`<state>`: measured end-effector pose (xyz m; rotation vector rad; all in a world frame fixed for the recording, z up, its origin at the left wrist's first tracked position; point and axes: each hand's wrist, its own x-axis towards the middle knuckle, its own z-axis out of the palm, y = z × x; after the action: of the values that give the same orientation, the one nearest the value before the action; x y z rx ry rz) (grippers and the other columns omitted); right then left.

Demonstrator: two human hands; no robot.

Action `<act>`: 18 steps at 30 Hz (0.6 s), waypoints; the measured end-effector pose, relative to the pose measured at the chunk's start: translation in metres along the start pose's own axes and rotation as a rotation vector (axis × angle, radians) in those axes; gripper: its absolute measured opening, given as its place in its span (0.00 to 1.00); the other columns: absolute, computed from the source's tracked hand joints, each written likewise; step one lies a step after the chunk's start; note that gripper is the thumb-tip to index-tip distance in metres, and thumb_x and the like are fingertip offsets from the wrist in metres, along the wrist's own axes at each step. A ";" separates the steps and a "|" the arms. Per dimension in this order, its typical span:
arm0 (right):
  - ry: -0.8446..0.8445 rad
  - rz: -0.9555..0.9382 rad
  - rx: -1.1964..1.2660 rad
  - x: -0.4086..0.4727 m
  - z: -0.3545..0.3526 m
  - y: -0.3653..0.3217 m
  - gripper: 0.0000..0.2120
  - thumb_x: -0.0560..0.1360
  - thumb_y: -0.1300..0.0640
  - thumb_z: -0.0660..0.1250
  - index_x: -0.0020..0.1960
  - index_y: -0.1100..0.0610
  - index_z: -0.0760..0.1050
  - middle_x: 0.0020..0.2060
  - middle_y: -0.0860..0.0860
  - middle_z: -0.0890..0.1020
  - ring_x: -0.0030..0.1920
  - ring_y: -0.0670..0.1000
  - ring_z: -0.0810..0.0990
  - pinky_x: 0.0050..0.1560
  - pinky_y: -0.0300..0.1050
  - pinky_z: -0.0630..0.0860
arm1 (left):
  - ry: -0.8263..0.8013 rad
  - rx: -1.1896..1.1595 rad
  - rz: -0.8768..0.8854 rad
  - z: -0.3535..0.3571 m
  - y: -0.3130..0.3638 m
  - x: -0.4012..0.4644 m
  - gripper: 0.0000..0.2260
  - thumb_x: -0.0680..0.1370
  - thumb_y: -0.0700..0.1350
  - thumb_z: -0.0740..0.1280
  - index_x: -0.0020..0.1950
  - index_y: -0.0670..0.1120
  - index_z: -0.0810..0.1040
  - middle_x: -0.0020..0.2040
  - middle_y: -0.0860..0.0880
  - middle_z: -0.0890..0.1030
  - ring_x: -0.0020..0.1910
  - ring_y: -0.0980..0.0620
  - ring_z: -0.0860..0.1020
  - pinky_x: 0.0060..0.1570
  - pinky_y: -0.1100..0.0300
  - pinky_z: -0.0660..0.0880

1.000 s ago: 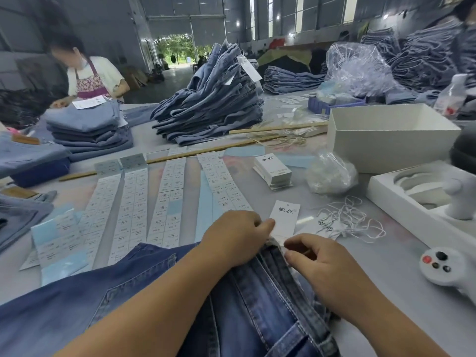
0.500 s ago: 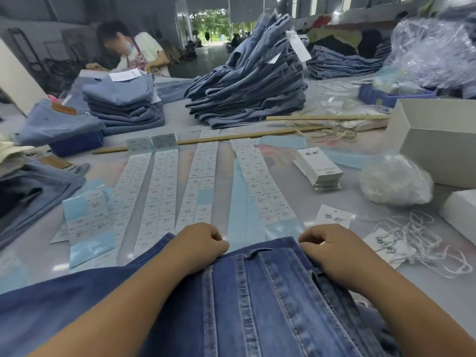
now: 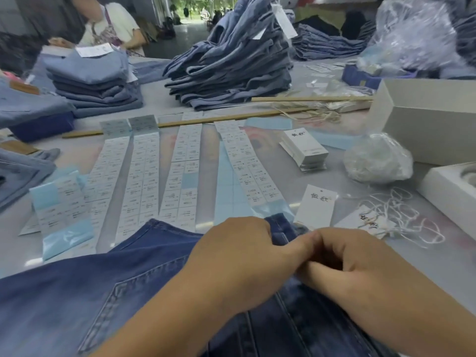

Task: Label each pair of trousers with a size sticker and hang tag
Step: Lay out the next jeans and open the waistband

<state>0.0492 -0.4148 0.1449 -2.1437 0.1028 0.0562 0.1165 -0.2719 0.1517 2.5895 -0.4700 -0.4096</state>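
One head-worn wide-angle camera looks forward and down along the table [image 3: 438, 256]. It sits close over the jeans [image 3: 103, 292] at the bottom edge; the sticker strips [image 3: 144, 176] lie mid-frame, and the jeans stacks [image 3: 231, 70] are far.

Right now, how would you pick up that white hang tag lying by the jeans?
I'd probably pinch the hang tag at its far short edge, near the small hole, coming from above with the right hand. It lies flat on the table, and its near end sits close against the dark jeans, so the far end looks freer.
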 end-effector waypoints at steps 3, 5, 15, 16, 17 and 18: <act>-0.046 -0.012 0.214 -0.011 0.001 0.003 0.07 0.70 0.47 0.69 0.48 0.42 0.81 0.39 0.56 0.85 0.44 0.58 0.83 0.53 0.57 0.78 | -0.020 -0.033 -0.001 0.002 0.000 -0.004 0.35 0.61 0.80 0.53 0.29 0.47 0.68 0.23 0.55 0.68 0.24 0.57 0.67 0.29 0.57 0.61; -0.093 -0.060 0.316 -0.020 0.002 0.003 0.15 0.66 0.47 0.67 0.53 0.41 0.79 0.41 0.56 0.84 0.47 0.60 0.82 0.55 0.59 0.77 | -0.049 -0.111 0.016 -0.001 -0.005 -0.009 0.38 0.59 0.83 0.53 0.29 0.45 0.68 0.23 0.53 0.65 0.24 0.54 0.66 0.31 0.53 0.65; -0.020 -0.114 0.355 -0.042 0.026 -0.004 0.12 0.70 0.56 0.64 0.48 0.39 0.76 0.45 0.38 0.85 0.38 0.48 0.81 0.41 0.31 0.74 | -0.213 -0.754 0.142 -0.004 -0.066 -0.043 0.11 0.69 0.46 0.72 0.47 0.42 0.83 0.44 0.38 0.84 0.43 0.48 0.82 0.48 0.52 0.76; 0.112 -0.123 0.237 -0.042 0.028 0.000 0.13 0.71 0.58 0.66 0.47 0.39 0.76 0.45 0.36 0.83 0.37 0.49 0.79 0.39 0.32 0.73 | -0.180 -0.835 0.131 -0.002 -0.067 -0.047 0.08 0.70 0.43 0.71 0.46 0.42 0.83 0.43 0.38 0.84 0.42 0.46 0.83 0.45 0.54 0.79; 0.189 -0.127 0.098 -0.043 0.029 0.001 0.15 0.71 0.60 0.67 0.46 0.39 0.76 0.46 0.33 0.81 0.39 0.46 0.79 0.41 0.29 0.72 | -0.149 -0.927 0.123 -0.001 -0.067 -0.051 0.05 0.70 0.41 0.70 0.44 0.42 0.83 0.42 0.38 0.84 0.40 0.46 0.83 0.41 0.56 0.79; 0.217 -0.122 -0.029 -0.044 0.032 0.000 0.16 0.71 0.60 0.68 0.46 0.38 0.75 0.48 0.32 0.78 0.46 0.40 0.77 0.46 0.26 0.69 | -0.115 -1.007 0.110 0.001 -0.065 -0.056 0.04 0.70 0.40 0.70 0.42 0.42 0.83 0.41 0.38 0.84 0.38 0.45 0.83 0.38 0.58 0.79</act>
<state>0.0058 -0.3861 0.1309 -2.1750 0.0978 -0.2476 0.0827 -0.1963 0.1295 1.5681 -0.3175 -0.5713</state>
